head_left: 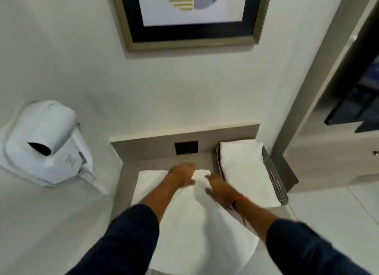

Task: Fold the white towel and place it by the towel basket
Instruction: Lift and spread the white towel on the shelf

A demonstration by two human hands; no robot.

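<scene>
A white towel lies spread over the grey counter, reaching from near the back wall to the front edge. My left hand grips its far edge near the middle. My right hand is beside it on the right, fingers closed on the same far part of the cloth. The hands are blurred. To the right stands the perforated metal towel basket, with folded white towels inside.
A white wall-mounted hair dryer hangs at the left. A dark socket plate sits in the counter's backsplash. A framed picture hangs above. A door frame and doorway are at the right.
</scene>
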